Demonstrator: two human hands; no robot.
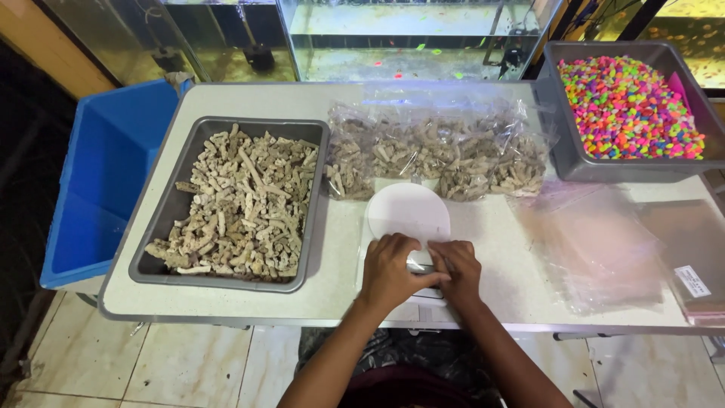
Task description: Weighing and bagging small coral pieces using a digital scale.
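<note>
A white scale with a round white platter (pixel 408 211) stands on the pale table (pixel 226 298) in front of me. My left hand (pixel 391 270) and my right hand (pixel 458 269) rest together on the scale's near edge, fingers curled over a small silvery part between them. What exactly the fingers press or hold is hidden. A grey tray (pixel 313 227) filled with beige coral rubble sits to the left of the scale. Several clear bags of the same rubble (pixel 442 151) lie just behind the platter.
A grey bin (pixel 563 162) of neon-coloured gravel stands at the back right. A stack of empty clear plastic bags (pixel 596 242) lies to the right. A blue tub (pixel 106 174) sits left of the table. Glass aquariums (pixel 393 38) line the back.
</note>
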